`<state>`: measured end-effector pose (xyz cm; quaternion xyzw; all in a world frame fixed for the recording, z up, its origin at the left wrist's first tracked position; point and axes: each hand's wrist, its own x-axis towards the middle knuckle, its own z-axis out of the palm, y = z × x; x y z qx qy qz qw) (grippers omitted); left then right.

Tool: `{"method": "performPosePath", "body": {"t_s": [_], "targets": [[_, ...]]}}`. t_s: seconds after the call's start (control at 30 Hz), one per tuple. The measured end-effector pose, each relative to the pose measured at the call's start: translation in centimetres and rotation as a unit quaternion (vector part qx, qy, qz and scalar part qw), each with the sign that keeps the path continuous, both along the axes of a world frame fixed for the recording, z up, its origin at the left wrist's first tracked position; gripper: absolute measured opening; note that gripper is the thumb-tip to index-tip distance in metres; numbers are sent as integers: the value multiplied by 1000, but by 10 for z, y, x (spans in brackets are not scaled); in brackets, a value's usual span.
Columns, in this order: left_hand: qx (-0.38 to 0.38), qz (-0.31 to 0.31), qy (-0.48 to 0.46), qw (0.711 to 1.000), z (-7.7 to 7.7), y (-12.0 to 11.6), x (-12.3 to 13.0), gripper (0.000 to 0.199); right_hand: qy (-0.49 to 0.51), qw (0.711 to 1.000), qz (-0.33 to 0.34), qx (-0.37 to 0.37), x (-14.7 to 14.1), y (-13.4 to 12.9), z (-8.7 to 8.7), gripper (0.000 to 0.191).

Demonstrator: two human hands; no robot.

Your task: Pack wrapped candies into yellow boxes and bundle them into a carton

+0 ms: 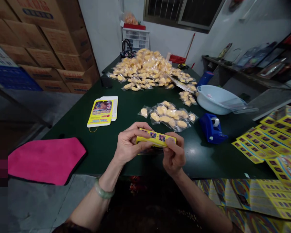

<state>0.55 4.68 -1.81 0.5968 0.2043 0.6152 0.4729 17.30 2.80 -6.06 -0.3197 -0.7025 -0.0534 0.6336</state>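
Note:
A small yellow box (pixel 156 138) is held in both hands near the front edge of the green table (pixel 99 145), its narrow printed side facing up. My left hand (pixel 131 142) grips its left end between thumb and fingers, a jade bangle on that wrist. My right hand (pixel 175 153) has its fingers closed round the right end. Just beyond the box lies a small group of clear-wrapped yellow pieces (pixel 171 113). A flat yellow carton (pixel 102 111) with white flaps lies to the left.
A large heap of wrapped pieces (pixel 147 66) covers the table's far end. On the right are a blue tape dispenser (pixel 212 127), a pale basin (pixel 218 98) and stacked yellow cartons (pixel 264 139). A pink cloth (pixel 47 158) lies at the left edge.

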Motion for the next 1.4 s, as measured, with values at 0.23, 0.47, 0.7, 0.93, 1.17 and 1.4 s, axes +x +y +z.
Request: {"method": "performPosePath", "body": {"t_s": [0.23,0.47,0.7,0.93,1.17,1.4], "targets": [[42,121,64,990,-6,2,6,20,10,999,28,-40,-3,10,10,24],[133,237,95,958,-14,-8,17,24,78,956,-208,-191,99,22,12,34],[146,228,106,957,-15,-3,17,24,156,822,-347,-424,234,41,29,22],[143,219,96,960,-15,-3,16,24,181,698,-315,-617,244,55,45,19],[145,208,84,964,-14,-1,17,24,304,682,-274,-606,239,59,47,31],[126,206,84,967,-12,-2,17,22,405,773,-240,-426,216,29,12,7]]}}
